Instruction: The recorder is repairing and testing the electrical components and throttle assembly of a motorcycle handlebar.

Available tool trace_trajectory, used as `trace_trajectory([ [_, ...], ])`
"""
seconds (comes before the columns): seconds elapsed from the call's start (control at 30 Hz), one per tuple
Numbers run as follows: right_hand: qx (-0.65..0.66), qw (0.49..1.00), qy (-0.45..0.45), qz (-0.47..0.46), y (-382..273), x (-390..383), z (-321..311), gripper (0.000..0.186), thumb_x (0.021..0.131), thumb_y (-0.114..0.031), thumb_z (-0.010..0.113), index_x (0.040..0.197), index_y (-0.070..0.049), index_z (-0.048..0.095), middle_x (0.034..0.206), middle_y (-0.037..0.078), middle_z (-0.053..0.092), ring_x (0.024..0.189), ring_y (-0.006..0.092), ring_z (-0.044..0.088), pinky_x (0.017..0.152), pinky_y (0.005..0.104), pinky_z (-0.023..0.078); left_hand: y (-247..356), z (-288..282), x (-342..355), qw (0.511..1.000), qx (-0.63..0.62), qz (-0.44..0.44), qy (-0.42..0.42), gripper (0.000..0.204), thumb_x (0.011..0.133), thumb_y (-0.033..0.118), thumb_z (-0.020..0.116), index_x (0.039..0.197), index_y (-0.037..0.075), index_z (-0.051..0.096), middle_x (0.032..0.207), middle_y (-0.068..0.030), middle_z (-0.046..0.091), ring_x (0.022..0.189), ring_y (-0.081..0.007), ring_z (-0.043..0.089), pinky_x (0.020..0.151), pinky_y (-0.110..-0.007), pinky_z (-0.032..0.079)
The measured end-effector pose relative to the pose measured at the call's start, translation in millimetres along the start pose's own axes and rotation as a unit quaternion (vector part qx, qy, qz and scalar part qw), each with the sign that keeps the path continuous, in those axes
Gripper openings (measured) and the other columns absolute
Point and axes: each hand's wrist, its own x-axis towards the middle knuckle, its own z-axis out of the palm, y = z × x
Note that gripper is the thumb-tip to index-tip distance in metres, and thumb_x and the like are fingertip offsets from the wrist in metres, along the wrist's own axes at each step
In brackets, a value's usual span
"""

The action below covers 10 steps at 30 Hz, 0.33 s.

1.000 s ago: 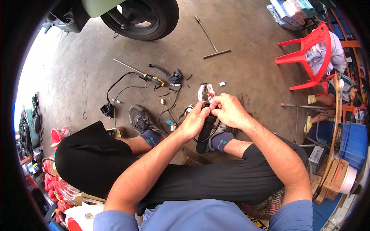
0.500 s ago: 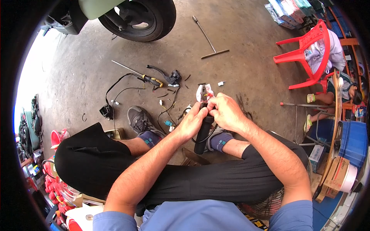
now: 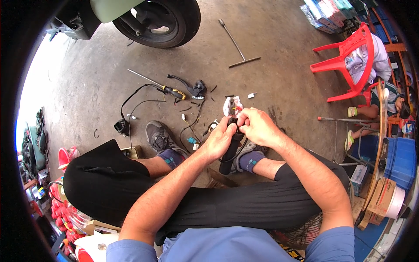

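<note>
Between my feet I hold a black handlebar grip (image 3: 228, 160) with a thin black cable looping beside it. My left hand (image 3: 218, 140) is closed around its upper end, thumb on top. My right hand (image 3: 258, 126) is closed in a pinch at the same end; whether the fingers have a wire or only the grip's edge is hidden. Just beyond my fingertips lie dark-jawed pliers (image 3: 231, 103) on a crumpled white scrap. A small white connector (image 3: 251, 95) lies to their right. Left of the hands are a blue connector (image 3: 192, 140) and cable pieces.
On the floor lie a yellow-and-black screwdriver (image 3: 174, 92), a black brake lever (image 3: 197, 88), a black switch housing (image 3: 121, 127) with cable, and a T-handle wrench (image 3: 244, 60). A vehicle wheel (image 3: 163, 24) stands at the far left. A red chair (image 3: 336, 65) and a seated person (image 3: 395, 105) are right.
The grip has tilted slightly, its lower end staying near my right shoe. My right fingers have shifted a little at its upper end. The floor items lie as before.
</note>
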Motion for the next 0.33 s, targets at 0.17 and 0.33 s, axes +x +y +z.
trace_trajectory([
  [0.17, 0.054, 0.998, -0.018, 0.032, 2.7, 3.1, -3.0, 0.012, 0.077, -0.003, 0.063, 0.089, 0.0, 0.062, 0.085, 0.014, 0.064, 0.082, 0.0254, 0.064, 0.074, 0.0374, 0.051, 3.8, 0.9, -0.9, 0.999, -0.033, -0.015, 0.005, 0.032, 0.101, 0.024, 0.036, 0.122, 0.001, 0.041, 0.095, -0.0114, 0.06, 0.079, -0.0168, 0.063, 0.071, -0.032, 0.053],
  [0.33, 0.088, 0.995, -0.011, 0.037, 1.4, 7.7, 0.5, 0.012, 0.079, -0.003, 0.06, 0.091, -0.001, 0.062, 0.085, 0.013, 0.066, 0.082, 0.0234, 0.065, 0.074, 0.0354, 0.052, 8.1, -4.6, -5.8, 0.999, -0.011, -0.023, 0.019, 0.033, 0.101, 0.025, 0.036, 0.124, 0.001, 0.042, 0.098, -0.0115, 0.062, 0.084, -0.0187, 0.064, 0.076, -0.033, 0.053],
])
